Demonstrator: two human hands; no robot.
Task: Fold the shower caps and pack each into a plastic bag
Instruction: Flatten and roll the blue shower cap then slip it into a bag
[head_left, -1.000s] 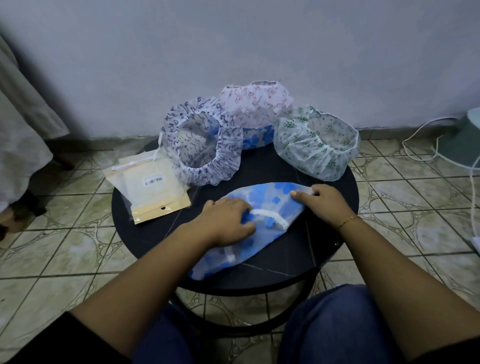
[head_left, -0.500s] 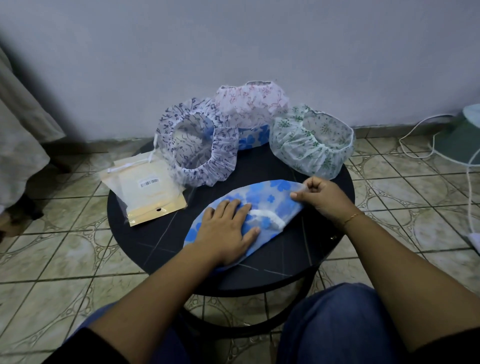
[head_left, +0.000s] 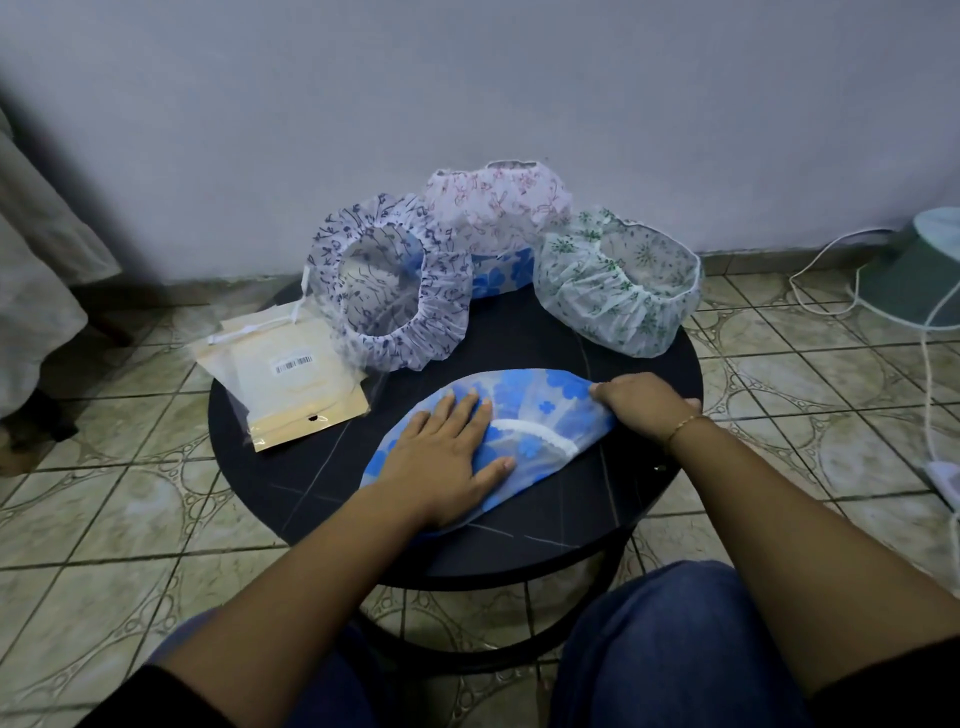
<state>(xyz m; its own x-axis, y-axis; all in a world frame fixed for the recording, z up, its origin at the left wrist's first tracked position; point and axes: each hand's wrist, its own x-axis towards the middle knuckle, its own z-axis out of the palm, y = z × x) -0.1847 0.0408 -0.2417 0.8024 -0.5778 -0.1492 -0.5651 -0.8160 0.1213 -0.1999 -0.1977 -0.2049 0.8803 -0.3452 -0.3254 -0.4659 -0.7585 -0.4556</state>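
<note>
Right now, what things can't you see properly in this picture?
- Barcode label on the plastic bags, head view: print too small to read.
- Blue-flowered thing behind the caps: mostly hidden by the pink cap.
- Blue shower cap: near part covered by the left hand.
- Teal object: cut off by the right edge.

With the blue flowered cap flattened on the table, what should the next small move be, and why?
Probably fold the right end over toward the left hand. The blue cap lies flat in a half-moon, the left hand presses it down, and the right hand pinches its right end.
</note>
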